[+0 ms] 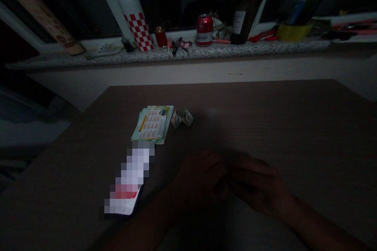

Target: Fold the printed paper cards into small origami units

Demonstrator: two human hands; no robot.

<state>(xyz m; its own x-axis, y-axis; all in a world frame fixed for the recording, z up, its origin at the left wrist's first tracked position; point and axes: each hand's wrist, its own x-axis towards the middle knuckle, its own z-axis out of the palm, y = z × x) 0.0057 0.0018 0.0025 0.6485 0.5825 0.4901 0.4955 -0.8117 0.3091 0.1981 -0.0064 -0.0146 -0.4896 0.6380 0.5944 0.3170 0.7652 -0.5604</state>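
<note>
Card stack [153, 123] and the folded paper bit [182, 117] sit on the table [294, 125], just past the hands, not touched. Left hand [202, 178] and right hand [256, 186] meet at curled fingertips. It's too dark to tell if they're pinching anything. I'd say go slow and work by feel.

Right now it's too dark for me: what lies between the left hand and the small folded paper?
Only bare table between left hand and folded paper, in the head view.
</note>
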